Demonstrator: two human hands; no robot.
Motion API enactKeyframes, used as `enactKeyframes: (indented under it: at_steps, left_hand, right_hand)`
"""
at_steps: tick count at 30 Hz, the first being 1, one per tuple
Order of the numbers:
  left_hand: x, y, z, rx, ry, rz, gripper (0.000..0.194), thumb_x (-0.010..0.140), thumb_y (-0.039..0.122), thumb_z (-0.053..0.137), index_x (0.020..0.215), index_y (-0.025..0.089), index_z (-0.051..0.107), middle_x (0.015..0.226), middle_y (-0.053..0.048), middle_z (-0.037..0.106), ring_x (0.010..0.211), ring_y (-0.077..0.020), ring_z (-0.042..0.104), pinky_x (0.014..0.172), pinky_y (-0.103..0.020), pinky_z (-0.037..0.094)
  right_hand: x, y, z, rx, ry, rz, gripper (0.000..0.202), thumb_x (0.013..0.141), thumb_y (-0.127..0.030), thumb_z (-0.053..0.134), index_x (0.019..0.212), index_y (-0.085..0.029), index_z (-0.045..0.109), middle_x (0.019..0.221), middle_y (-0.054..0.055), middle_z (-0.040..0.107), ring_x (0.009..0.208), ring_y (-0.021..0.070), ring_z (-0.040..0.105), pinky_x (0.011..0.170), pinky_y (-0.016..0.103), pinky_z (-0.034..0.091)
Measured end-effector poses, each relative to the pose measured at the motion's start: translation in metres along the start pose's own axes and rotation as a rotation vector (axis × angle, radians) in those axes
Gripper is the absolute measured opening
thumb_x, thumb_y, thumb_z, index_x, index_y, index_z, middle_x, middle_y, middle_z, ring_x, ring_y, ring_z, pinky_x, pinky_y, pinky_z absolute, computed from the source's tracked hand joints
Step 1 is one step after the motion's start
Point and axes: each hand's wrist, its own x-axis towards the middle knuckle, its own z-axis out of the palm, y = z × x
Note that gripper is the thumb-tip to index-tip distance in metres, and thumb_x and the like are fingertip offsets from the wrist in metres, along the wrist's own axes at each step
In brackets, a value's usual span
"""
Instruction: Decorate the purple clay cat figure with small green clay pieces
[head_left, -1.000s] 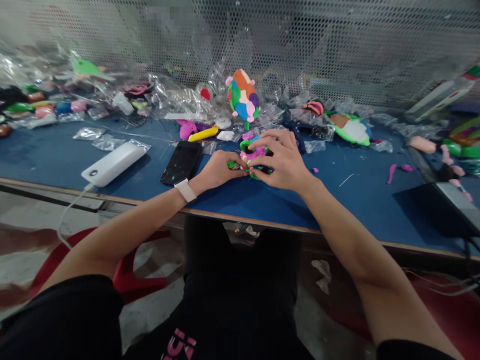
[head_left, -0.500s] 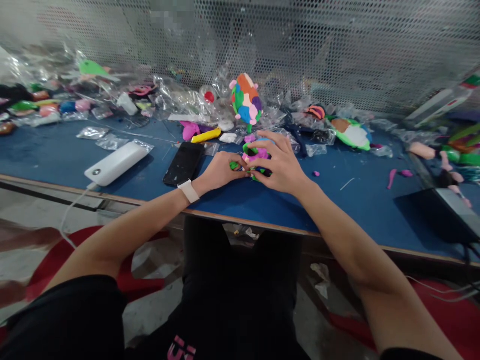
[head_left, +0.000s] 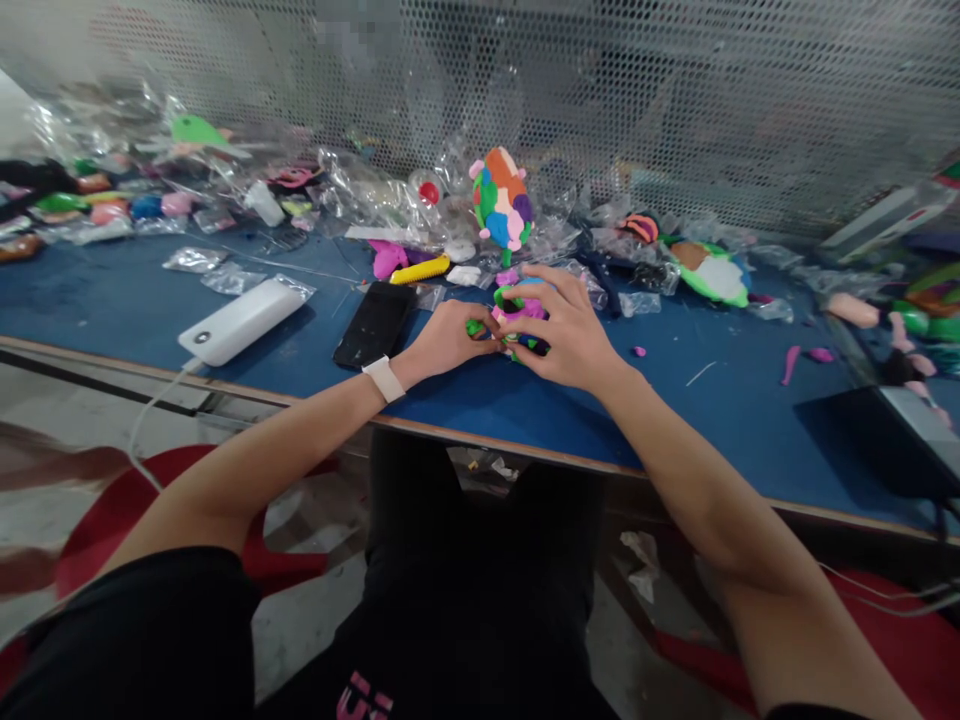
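Note:
A small modelling clay figure (head_left: 517,314) in pink, green and dark colours stands on the blue table, partly hidden by my fingers. My left hand (head_left: 448,340) is closed at its near left side, thumb and fingertips pinched; a bit of green clay (head_left: 474,327) shows in its curl. From the right, my right hand (head_left: 571,332) curves round the figure, its thumb and fingertips touching it. The fingertips of both hands meet at the front, hiding what lies between them. Just behind rises a multicoloured clay disc (head_left: 501,205) on a green stem.
Left of my hands lie a black phone (head_left: 375,325) and a white power bank (head_left: 244,320) with a cable. A yellow clay strip (head_left: 420,269), plastic bags and clay pieces line the back by a perforated metal panel (head_left: 660,90). A black box (head_left: 885,440) stands right.
The whole view has shifted slightly, so things appear a little further right. Both hands keep nearly the same hold at the clay figure, with only slight finger movement.

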Motion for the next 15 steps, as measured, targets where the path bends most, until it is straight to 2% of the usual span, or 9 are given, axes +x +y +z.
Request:
enactKeyframes:
  at_steps: [6,15]
  left_hand:
    - [-0.0022,0.0036,-0.0024,-0.016,0.015,0.063,0.01,0.085,0.028,0.08,0.083,0.019,0.078,0.085,-0.001,0.078,0.072,-0.0123,0.064,0.07,-0.027,0.041]
    - [-0.0042,0.0076,-0.0028,-0.08,0.044,0.06,0.014,0.089,0.028,0.071,0.083,0.017,0.078,0.077,-0.001,0.075,0.064,-0.0089,0.057,0.066,-0.025,0.04]
  right_hand:
    - [-0.0008,0.0003,-0.0008,0.008,0.002,0.002,0.017,0.094,-0.026,0.074,0.109,-0.033,0.075,0.14,0.006,0.069,0.151,0.0383,0.05,0.118,0.067,0.044]
    - [0.0005,-0.002,-0.0014,-0.026,-0.023,0.018,0.013,0.095,-0.027,0.072,0.107,-0.031,0.076,0.14,0.005,0.07,0.15,0.0371,0.051,0.12,0.064,0.044]
